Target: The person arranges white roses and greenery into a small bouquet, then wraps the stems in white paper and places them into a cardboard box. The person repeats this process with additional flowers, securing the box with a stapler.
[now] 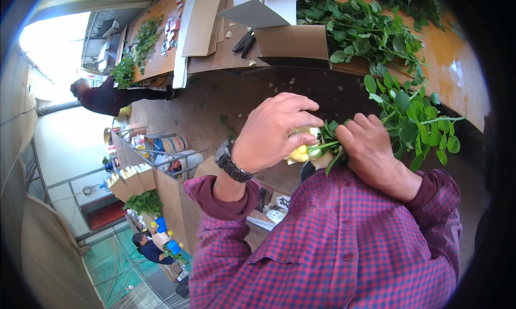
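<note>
My right hand is closed around the stems of a small bunch of roses, held close to my chest. Leafy green stems stick out on the far side of that fist. Pale yellow and whitish rose heads are at the other end, partly covered by my left hand. The left hand wears a dark wristwatch; its fingers and thumb curve around the blooms, and whether they grip one is not clear. A single green stem runs between the two hands.
A wooden table ahead carries piled rose stems, an open cardboard box, a black stapler-like tool and cardboard sheets. Petals lie on the floor. Two people stand farther off at left, near boxes.
</note>
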`<move>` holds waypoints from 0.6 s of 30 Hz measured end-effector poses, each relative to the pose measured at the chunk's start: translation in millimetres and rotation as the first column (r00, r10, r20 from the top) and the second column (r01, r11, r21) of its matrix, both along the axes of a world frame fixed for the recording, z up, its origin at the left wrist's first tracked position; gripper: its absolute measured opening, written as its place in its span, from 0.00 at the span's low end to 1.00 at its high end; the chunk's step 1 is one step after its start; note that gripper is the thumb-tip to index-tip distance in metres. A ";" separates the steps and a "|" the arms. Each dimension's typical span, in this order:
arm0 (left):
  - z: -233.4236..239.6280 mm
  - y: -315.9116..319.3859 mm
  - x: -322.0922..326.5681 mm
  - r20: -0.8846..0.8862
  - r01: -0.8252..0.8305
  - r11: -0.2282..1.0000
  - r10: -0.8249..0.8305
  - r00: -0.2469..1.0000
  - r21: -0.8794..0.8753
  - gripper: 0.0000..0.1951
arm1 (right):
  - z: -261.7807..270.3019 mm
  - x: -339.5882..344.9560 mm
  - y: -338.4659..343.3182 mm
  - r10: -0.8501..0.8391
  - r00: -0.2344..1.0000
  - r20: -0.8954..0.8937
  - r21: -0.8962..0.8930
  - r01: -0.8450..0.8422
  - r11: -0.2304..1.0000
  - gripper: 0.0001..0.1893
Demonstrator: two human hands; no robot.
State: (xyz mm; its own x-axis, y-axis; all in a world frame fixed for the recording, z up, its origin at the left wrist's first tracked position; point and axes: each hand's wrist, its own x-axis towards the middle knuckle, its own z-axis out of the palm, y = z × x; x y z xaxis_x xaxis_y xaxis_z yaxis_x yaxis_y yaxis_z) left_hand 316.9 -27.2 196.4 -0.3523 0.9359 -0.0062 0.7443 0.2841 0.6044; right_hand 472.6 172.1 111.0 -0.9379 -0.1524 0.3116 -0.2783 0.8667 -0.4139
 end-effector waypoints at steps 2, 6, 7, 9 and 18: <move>-6.8 1.3 -4.7 0.018 0.059 0.997 -0.058 0.998 -0.052 0.12 | -0.2 0.5 -0.3 0.018 1.000 0.018 0.016 -0.018 1.000 0.11; -19.6 3.9 -11.1 0.160 0.042 0.998 -0.034 0.987 -0.045 0.05 | 0.8 -0.5 -0.2 0.031 0.999 0.020 0.033 -0.032 0.999 0.11; -23.3 5.1 -10.5 0.201 0.028 0.998 -0.017 0.979 -0.054 0.04 | 1.2 -0.8 -0.3 0.032 0.999 0.027 0.043 -0.033 0.999 0.10; -31.9 6.8 -6.3 0.374 -0.113 0.990 0.136 0.917 -0.082 0.04 | 2.9 1.4 -2.4 0.055 0.998 0.039 0.064 -0.058 0.996 0.09; -39.7 -36.1 -18.4 0.517 -0.568 0.800 0.408 0.752 0.194 0.32 | 3.8 1.5 2.7 -0.017 0.999 -0.039 0.040 0.019 0.999 0.09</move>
